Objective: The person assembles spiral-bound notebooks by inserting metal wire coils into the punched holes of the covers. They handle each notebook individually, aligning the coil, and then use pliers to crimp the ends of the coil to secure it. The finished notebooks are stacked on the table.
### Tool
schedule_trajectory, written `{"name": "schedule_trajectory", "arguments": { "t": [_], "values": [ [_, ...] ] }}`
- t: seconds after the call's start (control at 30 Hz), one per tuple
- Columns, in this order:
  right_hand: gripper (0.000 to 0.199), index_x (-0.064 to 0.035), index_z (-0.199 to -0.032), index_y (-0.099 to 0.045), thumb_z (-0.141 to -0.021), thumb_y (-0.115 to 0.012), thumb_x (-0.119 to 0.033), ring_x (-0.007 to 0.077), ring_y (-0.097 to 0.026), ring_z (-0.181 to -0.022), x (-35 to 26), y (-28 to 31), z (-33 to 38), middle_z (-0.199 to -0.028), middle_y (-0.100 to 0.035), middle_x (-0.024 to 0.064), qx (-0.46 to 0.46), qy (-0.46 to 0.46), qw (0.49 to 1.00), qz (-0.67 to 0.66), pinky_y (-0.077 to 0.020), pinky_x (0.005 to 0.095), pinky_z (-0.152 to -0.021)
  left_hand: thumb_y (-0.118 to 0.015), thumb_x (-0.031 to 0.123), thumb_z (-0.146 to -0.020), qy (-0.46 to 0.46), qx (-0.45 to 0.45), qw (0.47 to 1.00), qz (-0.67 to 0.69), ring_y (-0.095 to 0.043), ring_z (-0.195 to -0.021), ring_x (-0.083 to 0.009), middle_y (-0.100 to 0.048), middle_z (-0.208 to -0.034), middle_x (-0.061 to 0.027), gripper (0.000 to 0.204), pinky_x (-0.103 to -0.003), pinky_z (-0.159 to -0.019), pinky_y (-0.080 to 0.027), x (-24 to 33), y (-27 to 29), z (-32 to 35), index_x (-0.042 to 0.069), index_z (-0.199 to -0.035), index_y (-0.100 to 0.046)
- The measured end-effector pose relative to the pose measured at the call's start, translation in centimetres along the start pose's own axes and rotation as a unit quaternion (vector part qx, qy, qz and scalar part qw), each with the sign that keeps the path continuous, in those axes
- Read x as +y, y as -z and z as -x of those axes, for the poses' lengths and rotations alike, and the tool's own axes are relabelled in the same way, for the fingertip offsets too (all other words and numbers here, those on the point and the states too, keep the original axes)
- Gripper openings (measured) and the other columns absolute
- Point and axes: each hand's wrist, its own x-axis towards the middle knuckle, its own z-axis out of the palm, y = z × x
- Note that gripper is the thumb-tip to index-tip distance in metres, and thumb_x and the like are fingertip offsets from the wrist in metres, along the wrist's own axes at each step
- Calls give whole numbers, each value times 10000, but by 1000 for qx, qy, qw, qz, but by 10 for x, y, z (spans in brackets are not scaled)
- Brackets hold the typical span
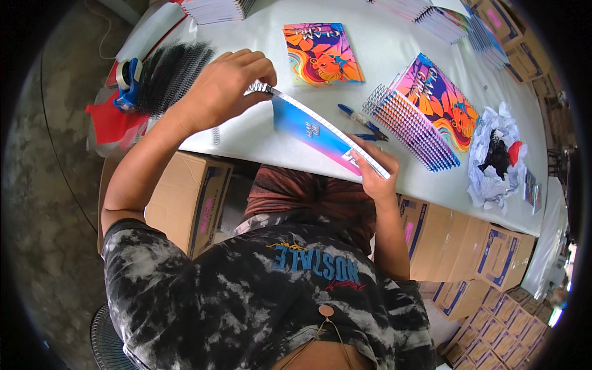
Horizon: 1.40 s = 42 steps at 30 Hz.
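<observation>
I hold a thin notebook [311, 129] with a blue-to-pink cover on edge above the white table [259, 148]. My left hand [228, 86] pinches a small wire spiral coil [260, 88] at the far end of its punched white edge. My right hand [373, 169] grips the near end of the notebook. Blue pliers [361, 120] lie on the table just beyond the notebook.
A stack of spiral-bound colourful books [425, 114] sits at right, a single colourful book [324, 52] lies ahead. Black spiral coils [172, 74] and a blue tape dispenser [128, 80] are at left. Crumpled paper [493, 157] lies far right. Cardboard boxes [191, 197] stand under the table.
</observation>
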Motion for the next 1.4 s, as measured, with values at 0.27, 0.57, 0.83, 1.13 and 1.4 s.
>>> {"name": "schedule_trajectory", "arguments": {
  "t": [0.27,0.57,0.83,1.13,1.4],
  "values": [
    [313,45,-1051,-629,-757,-540,108,258,-645,-961,2,-5,2,-1045,-650,172,0,49,998,29,-500,304,-830,-701,127,-701,-50,30,988,-141,-555,-926,-252,-566,-908,-67,262,-371,-801,-445,15,-3,-4,46,-883,-531],
    [296,27,-1050,-635,-761,-569,44,259,-648,-960,5,-13,5,-1042,-651,167,43,95,991,80,-503,306,-824,-735,165,-667,-88,96,972,-197,-503,-1048,-256,-541,-1074,-78,366,-368,-866,-416,8,-9,0,68,-965,-546],
    [297,35,-1055,-632,-765,-573,7,276,-655,-933,4,-26,6,-1020,-653,182,55,128,984,107,-509,312,-810,-442,757,-705,-22,302,932,-201,-137,-1333,-471,-198,-1449,-250,1021,-582,-1057,-52,-14,-74,14,33,-1401,-256],
    [299,63,-1034,-625,-747,-653,-15,304,-665,-882,0,-32,6,-979,-649,221,13,191,976,105,-531,330,-763,-279,816,-735,-21,362,921,-140,90,-1350,-443,-25,-1451,-307,1120,-580,-1027,116,-18,-105,22,-105,-1368,-197],
    [295,53,-1006,-643,-723,-669,-22,301,-670,-864,-3,-31,8,-949,-658,216,1,215,969,118,-537,338,-755,-322,763,-778,-39,465,877,-115,-50,-1322,-516,-68,-1430,-336,1039,-618,-1023,59,-24,-83,20,-92,-1363,-244]
  ]
}}
